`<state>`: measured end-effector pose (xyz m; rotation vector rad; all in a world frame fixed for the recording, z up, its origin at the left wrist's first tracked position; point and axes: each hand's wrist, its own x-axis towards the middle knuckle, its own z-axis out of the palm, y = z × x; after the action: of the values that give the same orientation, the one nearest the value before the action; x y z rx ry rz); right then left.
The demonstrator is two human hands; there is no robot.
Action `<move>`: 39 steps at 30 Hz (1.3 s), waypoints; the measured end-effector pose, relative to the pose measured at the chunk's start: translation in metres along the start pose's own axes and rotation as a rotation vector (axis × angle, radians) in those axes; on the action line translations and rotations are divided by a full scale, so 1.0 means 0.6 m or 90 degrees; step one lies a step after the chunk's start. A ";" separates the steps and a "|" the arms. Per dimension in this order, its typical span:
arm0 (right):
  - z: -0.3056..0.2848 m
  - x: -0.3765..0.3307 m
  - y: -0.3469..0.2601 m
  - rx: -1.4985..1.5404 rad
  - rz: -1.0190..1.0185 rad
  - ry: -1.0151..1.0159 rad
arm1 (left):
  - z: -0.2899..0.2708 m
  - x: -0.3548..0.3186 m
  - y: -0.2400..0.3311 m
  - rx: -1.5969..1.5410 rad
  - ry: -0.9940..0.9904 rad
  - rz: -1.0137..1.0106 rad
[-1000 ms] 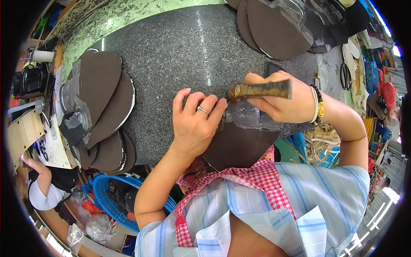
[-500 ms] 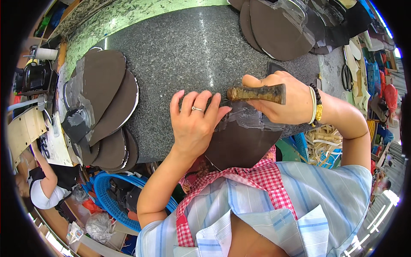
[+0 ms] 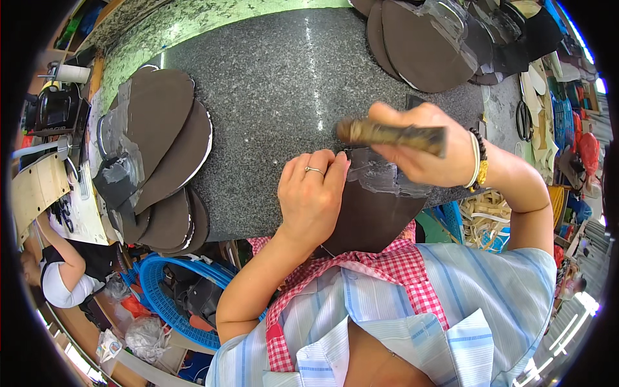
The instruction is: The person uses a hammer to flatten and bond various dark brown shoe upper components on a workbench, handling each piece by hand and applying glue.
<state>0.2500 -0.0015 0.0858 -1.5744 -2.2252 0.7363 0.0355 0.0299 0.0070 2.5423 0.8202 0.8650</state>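
In front of me a dark brown, leather-like piece point(image 3: 380, 216) with a rounded lower end hangs partly over the table's near edge. Grey glue-like smears cover its upper part. My left hand point(image 3: 314, 193), a ring on one finger, has its fingers pressed together at the piece's upper left edge. Gripped in my right hand point(image 3: 442, 145) is a worn hammer point(image 3: 393, 134), blurred by motion, its head just above the piece's top edge. Behind my right hand a dark flat corner point(image 3: 414, 101) shows; what it belongs to is hidden.
Similar brown pieces lie stacked on the stone table point(image 3: 258, 84) at left point(image 3: 161, 122) and far right point(image 3: 425, 48). Black-handled scissors point(image 3: 523, 119) lie right. Blue baskets flank me below, the left one point(image 3: 161, 300) holding dark pieces. Another person point(image 3: 68, 271) is at far left.
My left hand has moved right, and its spread fingers have drawn together at the piece's edge. The hammer has shifted slightly and is now blurred; my right hand still holds it.
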 end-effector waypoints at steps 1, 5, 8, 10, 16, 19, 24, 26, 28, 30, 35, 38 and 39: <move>0.005 -0.001 -0.006 0.018 0.002 -0.045 | 0.001 0.002 -0.001 0.002 -0.002 0.009; -0.008 0.007 -0.008 -0.039 0.017 -0.085 | -0.002 0.009 -0.003 0.003 -0.013 0.011; -0.007 0.009 -0.018 -0.033 0.047 -0.109 | -0.008 0.016 -0.009 -0.006 -0.029 0.012; 0.011 0.013 0.006 -0.060 0.055 -0.076 | -0.014 0.010 -0.015 -0.016 -0.002 0.040; -0.103 0.072 0.164 -0.212 0.217 0.354 | -0.133 0.137 -0.104 0.196 0.226 0.088; -0.154 0.106 0.221 -0.418 0.257 0.311 | -0.167 0.178 -0.203 0.381 0.224 -0.028; -0.161 0.152 0.272 -0.473 0.304 0.205 | -0.107 0.181 -0.136 0.280 0.119 0.017; -0.169 0.157 0.270 -0.449 0.258 0.306 | -0.081 0.176 -0.107 0.207 0.089 0.029; -0.180 0.120 0.242 -0.330 0.051 0.463 | -0.091 0.183 -0.083 0.081 0.105 0.012; -0.167 0.076 0.136 -0.296 -0.099 0.451 | -0.121 0.192 -0.063 -0.001 0.178 0.040; -0.016 -0.094 -0.013 -0.242 -0.193 0.057 | -0.120 0.193 -0.006 -0.104 0.015 0.188; 0.023 -0.147 -0.043 -0.091 -0.177 -0.008 | -0.060 0.168 -0.032 -0.070 -0.186 0.146; 0.014 -0.149 -0.059 -0.036 -0.133 -0.039 | -0.052 0.161 -0.037 -0.056 -0.259 0.089</move>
<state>0.2492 -0.0966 0.1025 -1.3337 -2.4277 0.6742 0.0692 0.1103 0.0638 2.5893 0.4730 0.3840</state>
